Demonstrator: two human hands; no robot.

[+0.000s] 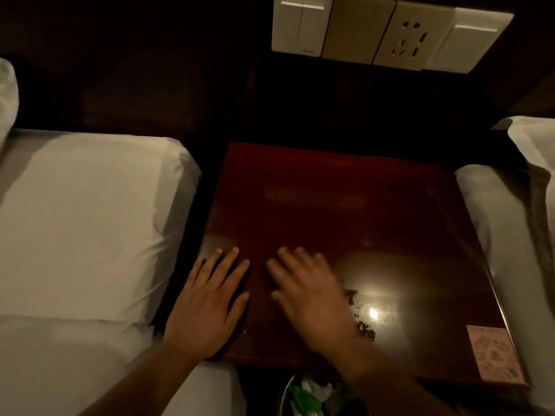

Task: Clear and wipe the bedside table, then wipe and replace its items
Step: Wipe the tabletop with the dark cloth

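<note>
Dark glossy wood, the tabletop point(345, 211) lies between two beds, cleared but for a pink card point(492, 354) at its near right corner. Both hands lie flat, grip empty: left hand point(207, 307) at the left edge, right hand point(309, 295) nearer the crumbs point(362, 322), just rightward.

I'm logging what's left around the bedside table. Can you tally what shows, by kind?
Hands: 2 (left hand, right hand)
Beds: 2 (left bed, right bed)
Pink card on the bedside table: 1
Wall switch and socket panel: 1
Bin below: 1
Total: 7
</note>
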